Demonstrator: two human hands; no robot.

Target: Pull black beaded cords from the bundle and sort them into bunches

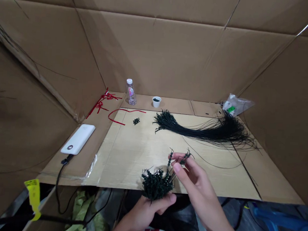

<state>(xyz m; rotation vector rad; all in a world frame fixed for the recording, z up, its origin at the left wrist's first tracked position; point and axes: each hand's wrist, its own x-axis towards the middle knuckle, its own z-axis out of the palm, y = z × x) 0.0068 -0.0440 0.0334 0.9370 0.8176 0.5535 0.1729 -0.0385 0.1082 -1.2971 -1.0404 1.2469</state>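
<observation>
At the table's front edge, my left hand (149,208) is closed around a thick bunch of dark green beaded wires (156,183), their knobbly ends pointing up. My right hand (192,172) is just to the right of it, thumb and fingers pinching a few beaded wire strands (184,157) whose tips stick out above the fingers. One more beaded strand (170,158) stands upright between the two hands. Beyond them lies a long bundle of dark wires (195,131), its beaded ends to the left and its thin tails fanned out to the right.
Cardboard walls (151,54) enclose the table. A small pile of dark beads (136,121), a red ribbon (115,121), a white cup (156,101), a plastic bottle (131,93) and a clear bag (235,105) lie farther back. A white power bank (78,139) with a cable is at left.
</observation>
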